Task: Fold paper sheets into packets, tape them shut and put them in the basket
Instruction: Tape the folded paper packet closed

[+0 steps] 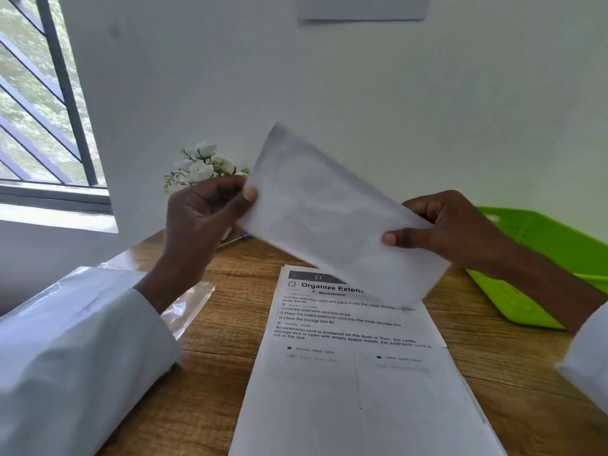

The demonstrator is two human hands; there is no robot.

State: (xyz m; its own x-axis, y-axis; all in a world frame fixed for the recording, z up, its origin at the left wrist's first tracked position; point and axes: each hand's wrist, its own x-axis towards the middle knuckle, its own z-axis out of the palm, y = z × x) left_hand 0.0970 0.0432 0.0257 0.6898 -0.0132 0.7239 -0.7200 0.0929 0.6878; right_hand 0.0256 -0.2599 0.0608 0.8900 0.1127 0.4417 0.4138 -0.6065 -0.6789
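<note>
One folded packet (332, 215) is up in the air over the tabletop's (214, 357) middle, left hand (204, 218) and right hand (450, 228) each pinching an end. No tape visible on it. Green basket (539, 255) at the right edge shows nothing inside. A printed sheet (355, 373) lies unfolded below.

left hand (200, 218): bare, no rings or watch seen | right hand (450, 225): bare, likewise unadorned | left sleeve (82, 340): white, loose, creased, ended just past the wrist | right sleeve (589, 353): white, only its cuff edge shown
</note>
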